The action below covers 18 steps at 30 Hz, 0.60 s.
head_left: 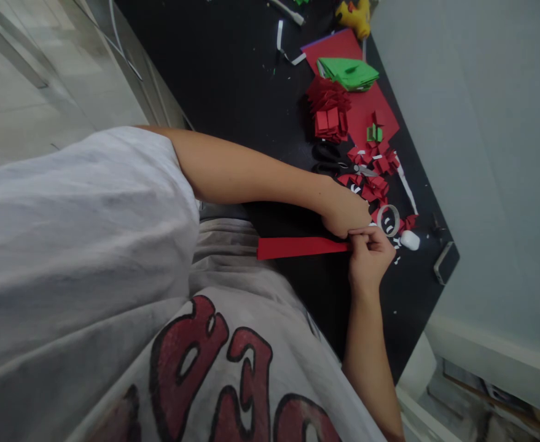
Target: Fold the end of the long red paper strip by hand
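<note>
A long red paper strip (301, 247) stretches from over my lap to the far end where my two hands meet. My right hand (371, 255) is closed, its thumb and fingers pinching that far end. Against it sits my left hand (347, 210), back upward and fingers curled in at the same end of the strip; its fingertips are mostly hidden. Just beyond the hands lie a roll of tape (388, 220) and a white rounded case (410, 240). Black-handled scissors (338, 167) rest beside my left wrist, among small folded red paper pieces (375, 187).
Left along the black table (233, 73) are a stack of folded red paper (328, 110), a green folded paper piece (350, 73), red sheets (375, 110), a yellow toy (356, 17) and a white cable (288, 11). A phone (446, 264) lies at the far edge by the wall.
</note>
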### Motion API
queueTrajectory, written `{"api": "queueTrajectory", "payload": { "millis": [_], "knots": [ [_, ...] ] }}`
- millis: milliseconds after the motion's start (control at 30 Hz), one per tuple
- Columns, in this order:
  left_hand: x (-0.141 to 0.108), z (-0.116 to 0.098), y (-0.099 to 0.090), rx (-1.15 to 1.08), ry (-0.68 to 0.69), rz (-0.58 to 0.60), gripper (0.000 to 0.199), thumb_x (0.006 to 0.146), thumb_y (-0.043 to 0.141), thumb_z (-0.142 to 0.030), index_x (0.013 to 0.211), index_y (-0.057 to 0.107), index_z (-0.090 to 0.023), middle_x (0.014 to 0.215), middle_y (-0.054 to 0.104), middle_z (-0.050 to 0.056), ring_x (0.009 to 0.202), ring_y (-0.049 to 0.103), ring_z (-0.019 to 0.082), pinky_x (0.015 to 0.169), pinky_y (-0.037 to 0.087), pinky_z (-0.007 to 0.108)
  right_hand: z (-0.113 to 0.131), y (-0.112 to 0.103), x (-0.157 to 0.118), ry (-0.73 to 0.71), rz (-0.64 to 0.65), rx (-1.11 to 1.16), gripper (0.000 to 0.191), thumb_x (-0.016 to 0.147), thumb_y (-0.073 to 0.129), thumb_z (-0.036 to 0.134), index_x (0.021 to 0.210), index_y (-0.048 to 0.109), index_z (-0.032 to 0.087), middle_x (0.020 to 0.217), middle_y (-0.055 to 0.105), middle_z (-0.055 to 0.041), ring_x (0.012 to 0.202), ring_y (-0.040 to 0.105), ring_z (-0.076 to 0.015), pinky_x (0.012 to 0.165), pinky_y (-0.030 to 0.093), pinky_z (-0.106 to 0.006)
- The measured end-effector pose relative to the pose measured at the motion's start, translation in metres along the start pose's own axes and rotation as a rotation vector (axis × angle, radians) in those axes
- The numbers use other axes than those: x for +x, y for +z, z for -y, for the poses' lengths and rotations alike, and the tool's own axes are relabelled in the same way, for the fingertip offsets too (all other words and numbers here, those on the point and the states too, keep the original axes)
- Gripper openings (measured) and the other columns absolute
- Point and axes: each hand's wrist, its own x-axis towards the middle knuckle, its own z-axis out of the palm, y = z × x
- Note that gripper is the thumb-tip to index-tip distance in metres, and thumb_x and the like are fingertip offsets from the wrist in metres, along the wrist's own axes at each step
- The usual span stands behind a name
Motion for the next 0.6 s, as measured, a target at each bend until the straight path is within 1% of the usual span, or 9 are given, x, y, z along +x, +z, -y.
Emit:
{"api": "queueTrajectory", "payload": {
  "millis": [67, 133, 400, 500, 600],
  "knots": [
    [0.0007, 0.0005, 0.001, -0.019, -0.002, -0.012, 0.015, 0.085, 0.07, -0.02, 0.094, 0.082, -0.019, 0.096, 0.077, 0.012, 0.085, 0.065, 0.023, 0.083, 0.046, 0.036, 0.0006, 0.0006, 0.0002, -0.001, -0.003, 0.001, 0.008, 0.073, 0.069, 0.026, 0.067, 0.069, 0.021, 0.052, 0.04, 0.0087, 0.053, 0.034, -0.0099, 0.059, 0.03, -0.026],
    [0.0015, 0.001, 0.0019, -0.004, 0.002, -0.01, 0.015, 0.086, 0.07, -0.021, 0.094, 0.082, -0.019, 0.096, 0.077, 0.012, 0.085, 0.065, 0.024, 0.083, 0.046, 0.036, 0.001, 0.001, 0.0004, 0.002, -0.007, 0.004, 0.007, 0.072, 0.069, 0.026, 0.067, 0.068, 0.021, 0.052, 0.041, 0.0085, 0.053, 0.035, -0.0099, 0.059, 0.031, -0.026],
    [-0.0003, -0.0001, 0.0002, 0.031, 0.012, 0.011, 0.021, 0.09, 0.067, -0.024, 0.103, 0.082, -0.017, 0.101, 0.077, 0.014, 0.085, 0.065, 0.023, 0.084, 0.045, 0.037, -0.0004, 0.0004, -0.0002, 0.012, -0.001, -0.021, 0.01, 0.073, 0.068, 0.029, 0.068, 0.068, 0.021, 0.053, 0.041, 0.0081, 0.055, 0.039, -0.0109, 0.061, 0.034, -0.027],
    [-0.0013, -0.001, -0.0014, 0.058, 0.018, 0.028, 0.024, 0.091, 0.064, -0.023, 0.107, 0.081, -0.017, 0.102, 0.077, 0.014, 0.088, 0.066, 0.024, 0.086, 0.046, 0.038, -0.0003, 0.0003, -0.0004, 0.008, 0.004, -0.033, 0.009, 0.074, 0.067, 0.029, 0.068, 0.068, 0.021, 0.053, 0.04, 0.0082, 0.055, 0.037, -0.0107, 0.06, 0.033, -0.027],
    [-0.0011, -0.0008, -0.0012, 0.052, 0.004, 0.033, 0.024, 0.09, 0.065, -0.023, 0.107, 0.081, -0.018, 0.103, 0.077, 0.013, 0.093, 0.067, 0.025, 0.089, 0.047, 0.038, 0.0011, 0.0009, -0.0005, 0.012, 0.0, -0.022, 0.01, 0.074, 0.068, 0.029, 0.068, 0.067, 0.021, 0.053, 0.038, 0.0087, 0.053, 0.033, -0.0098, 0.058, 0.03, -0.026]
  ]
}}
